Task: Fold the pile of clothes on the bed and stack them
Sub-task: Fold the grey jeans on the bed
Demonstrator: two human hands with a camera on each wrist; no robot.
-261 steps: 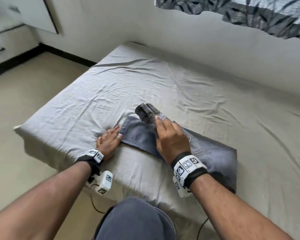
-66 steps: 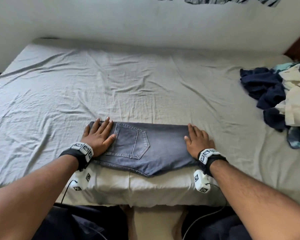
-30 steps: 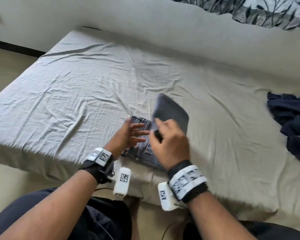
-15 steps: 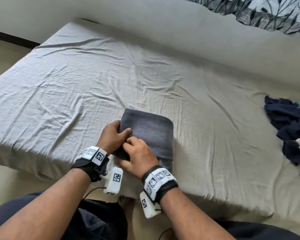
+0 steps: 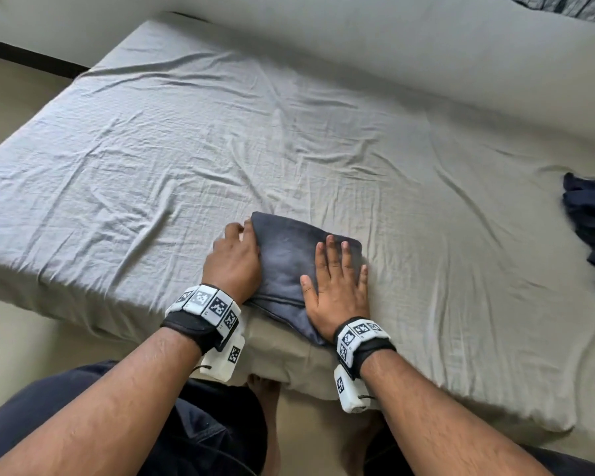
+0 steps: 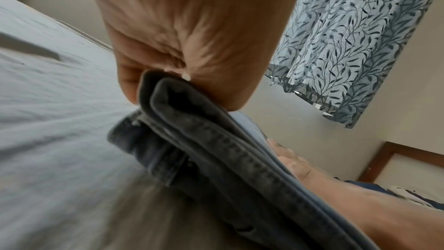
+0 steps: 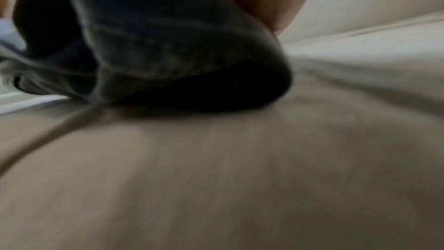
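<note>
Right hand [image 5: 337, 286] lies flat, palm down, fingers straight and slightly spread, pressing the right half of the folded jeans [image 5: 285, 259]; left hand [image 5: 234, 259] grips the left edge of the same bundle, fingers curled round the stacked layers; left wrist view confirms it, thumb and fingers pinching the folded denim edge [image 6: 192, 140], seam stitching visible, several layers stacked; right wrist view is blurred, shows dark denim under the palm and beige sheet below, no finger detail; jeans are a compact grey-blue rectangle, sitting on the bed [image 5: 186, 149] near its front edge, directly ahead of the person, tilted slightly relative to that edge; bed sheet is grey-beige and wrinkled; pile of unfolded clothes [image 5: 591, 228], dark navy, lies at the right side of the bed, well apart from the jeans, partly cut off by the frame; patterned leaf-print curtain [image 6: 348, 45] hangs on the wall behind the bed; both wrists carry marker bands with camera units.
</note>
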